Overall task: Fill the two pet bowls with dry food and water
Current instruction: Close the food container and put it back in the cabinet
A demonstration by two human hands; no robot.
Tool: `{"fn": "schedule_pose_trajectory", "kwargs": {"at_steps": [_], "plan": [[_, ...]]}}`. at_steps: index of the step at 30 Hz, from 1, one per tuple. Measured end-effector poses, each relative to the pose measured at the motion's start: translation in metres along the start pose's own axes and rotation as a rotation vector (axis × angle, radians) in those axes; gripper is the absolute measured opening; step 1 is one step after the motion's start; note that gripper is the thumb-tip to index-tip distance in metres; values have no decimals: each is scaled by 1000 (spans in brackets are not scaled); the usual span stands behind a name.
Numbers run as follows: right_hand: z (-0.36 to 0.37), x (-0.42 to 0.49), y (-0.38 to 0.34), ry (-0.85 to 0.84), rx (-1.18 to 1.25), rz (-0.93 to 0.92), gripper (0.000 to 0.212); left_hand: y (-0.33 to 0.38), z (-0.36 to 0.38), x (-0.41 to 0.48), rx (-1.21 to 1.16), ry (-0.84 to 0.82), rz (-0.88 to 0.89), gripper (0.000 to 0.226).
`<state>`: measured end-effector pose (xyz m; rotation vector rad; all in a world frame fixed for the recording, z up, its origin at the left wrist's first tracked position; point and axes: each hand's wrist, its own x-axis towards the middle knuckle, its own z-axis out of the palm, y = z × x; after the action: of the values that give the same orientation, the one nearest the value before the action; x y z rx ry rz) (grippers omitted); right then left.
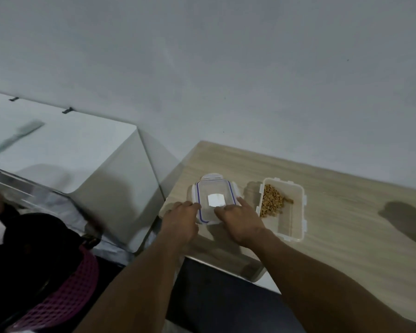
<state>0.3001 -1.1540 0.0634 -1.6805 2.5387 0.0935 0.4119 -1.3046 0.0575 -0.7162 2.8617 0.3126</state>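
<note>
Both forearms reach forward, nearly parallel. The left hand [181, 218] and right hand [240, 222] lie palm-down, fingers spread, close together but apart, pressing flat.

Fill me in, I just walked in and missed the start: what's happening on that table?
A person has both hands on a clear snap-lock lid lying flat on the wooden table: left hand at its left edge, right hand on its near right corner. Beside it, to the right, the open plastic container holds some dry food. No pet bowls are in view.
</note>
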Motion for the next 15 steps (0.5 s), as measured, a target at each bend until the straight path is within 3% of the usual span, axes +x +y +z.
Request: {"fn": "schedule_pose_trajectory", "kwargs": {"at_steps": [5,8,12,15], "plan": [[-54,-1,16,227,123,57,15,2,-43,9,-31,257,42,41],[-90,-1,35,334,310,172,3,14,-74,16,-207,422,65,36],[-129,-12,66,533,536,284,10,53,-112,28,-641,323,68,37],[-140,-26,92,588,710,389,12,87,-117,35,-840,225,86,39]]}}
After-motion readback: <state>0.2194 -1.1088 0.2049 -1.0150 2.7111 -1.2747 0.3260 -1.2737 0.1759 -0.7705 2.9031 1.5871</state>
